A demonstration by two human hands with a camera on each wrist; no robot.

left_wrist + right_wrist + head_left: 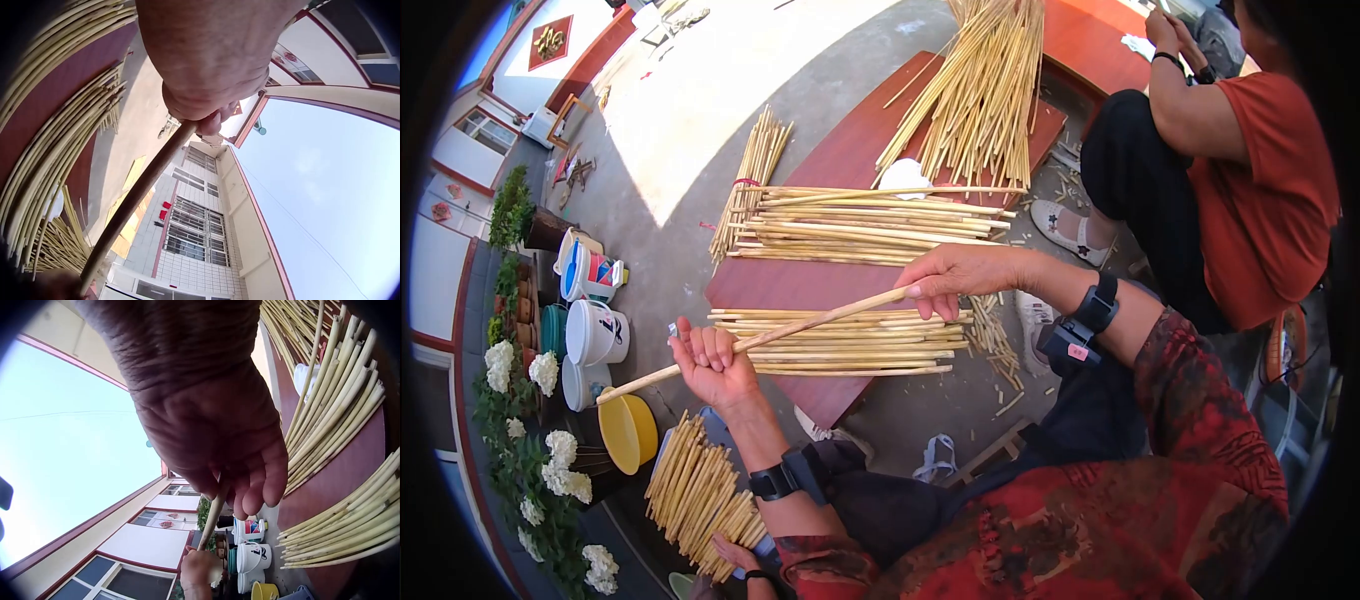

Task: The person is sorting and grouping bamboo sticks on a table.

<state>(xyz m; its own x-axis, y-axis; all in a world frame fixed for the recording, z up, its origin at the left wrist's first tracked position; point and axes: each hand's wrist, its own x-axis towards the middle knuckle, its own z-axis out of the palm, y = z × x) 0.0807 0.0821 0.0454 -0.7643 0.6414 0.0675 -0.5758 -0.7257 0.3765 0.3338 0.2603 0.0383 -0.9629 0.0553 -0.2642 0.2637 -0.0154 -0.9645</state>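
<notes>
A long pale stick [825, 314] spans both hands above the dark red board [800, 285]. My left hand [718, 365] grips it partway along, fingers curled round, and one end sticks out past the fist to the left. At its other end, my right hand [970, 275] pinches the stick between thumb and fingers, the remaining fingers hanging loose. A small silvery bit shows at the left fingertips. Under the hands lies a row of similar sticks [850, 342], with another row [870, 230] farther back. In the right wrist view the stick [212, 519] runs between the two hands.
A big heap of sticks [980, 100] lies at the board's far end. Short offcuts [995, 345] litter the ground at right. Another person [1250, 180] sits there. More sticks [695, 490] lie front left, near a yellow basin [628, 433] and white buckets [595, 333].
</notes>
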